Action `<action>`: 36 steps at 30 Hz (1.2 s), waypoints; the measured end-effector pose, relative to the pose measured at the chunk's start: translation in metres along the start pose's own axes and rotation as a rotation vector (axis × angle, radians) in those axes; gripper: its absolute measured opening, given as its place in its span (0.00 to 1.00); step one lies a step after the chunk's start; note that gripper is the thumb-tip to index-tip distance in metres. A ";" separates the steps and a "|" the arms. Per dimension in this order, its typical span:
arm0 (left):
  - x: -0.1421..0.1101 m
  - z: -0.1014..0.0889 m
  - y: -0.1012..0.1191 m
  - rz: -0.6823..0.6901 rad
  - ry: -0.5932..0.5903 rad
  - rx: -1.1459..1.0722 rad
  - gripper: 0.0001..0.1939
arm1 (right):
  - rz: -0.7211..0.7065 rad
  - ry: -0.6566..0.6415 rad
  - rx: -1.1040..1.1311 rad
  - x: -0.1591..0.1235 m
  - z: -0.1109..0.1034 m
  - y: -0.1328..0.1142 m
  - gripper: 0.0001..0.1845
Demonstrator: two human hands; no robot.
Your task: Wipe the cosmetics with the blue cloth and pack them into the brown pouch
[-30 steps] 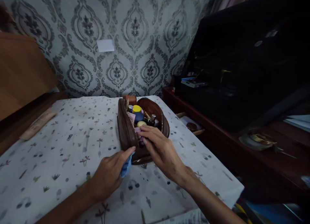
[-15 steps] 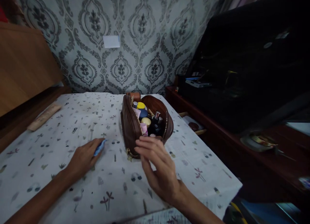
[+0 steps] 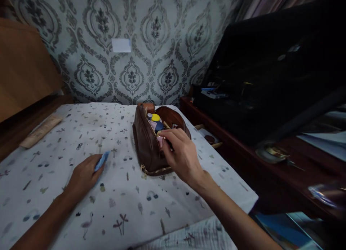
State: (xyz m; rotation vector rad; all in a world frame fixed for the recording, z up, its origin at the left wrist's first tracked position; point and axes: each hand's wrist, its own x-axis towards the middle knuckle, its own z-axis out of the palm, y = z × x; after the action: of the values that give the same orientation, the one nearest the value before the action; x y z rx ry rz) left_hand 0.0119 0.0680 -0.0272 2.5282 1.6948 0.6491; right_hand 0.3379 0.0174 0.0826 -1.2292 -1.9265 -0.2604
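Observation:
A brown makeup bag (image 3: 146,145) stands unzipped on the table, its gold zip teeth showing. Inside it are a round yellow lid (image 3: 155,117), a dark blue item (image 3: 159,125) and other cosmetics. My right hand (image 3: 182,154) reaches into the bag's near side, thumb and fingers closed around a small pink container (image 3: 161,140), whose kind is partly hidden. My left hand (image 3: 85,172) rests on the table left of the bag, closed on a folded light blue cloth (image 3: 101,161) that sticks out past the fingertips.
A patterned white cloth (image 3: 113,214) covers the table. On its left lies a beige tube-like packet (image 3: 41,131), beside a wooden cabinet (image 3: 24,69). A brown cylinder (image 3: 147,107) sits behind the bag. To the right are an open drawer (image 3: 209,134) and a large black screen (image 3: 265,73).
My right hand has moved from the bag's near edge into its opening and closed on the pink container. My left hand still holds the blue cloth; the view has shifted slightly.

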 end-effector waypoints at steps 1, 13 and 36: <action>0.000 0.001 -0.001 -0.003 -0.008 0.010 0.23 | 0.016 -0.105 -0.063 0.003 -0.003 0.004 0.09; 0.002 -0.003 0.003 -0.035 -0.053 0.038 0.27 | 0.121 -0.494 -0.136 0.016 -0.011 0.006 0.08; 0.003 -0.003 0.006 -0.038 -0.026 -0.051 0.19 | -0.130 0.116 0.286 -0.026 0.018 -0.033 0.11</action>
State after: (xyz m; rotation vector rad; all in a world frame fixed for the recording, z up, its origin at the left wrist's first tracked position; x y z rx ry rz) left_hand 0.0173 0.0671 -0.0221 2.4530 1.6913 0.6453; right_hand 0.3063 -0.0060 0.0600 -0.8848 -1.8705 -0.1147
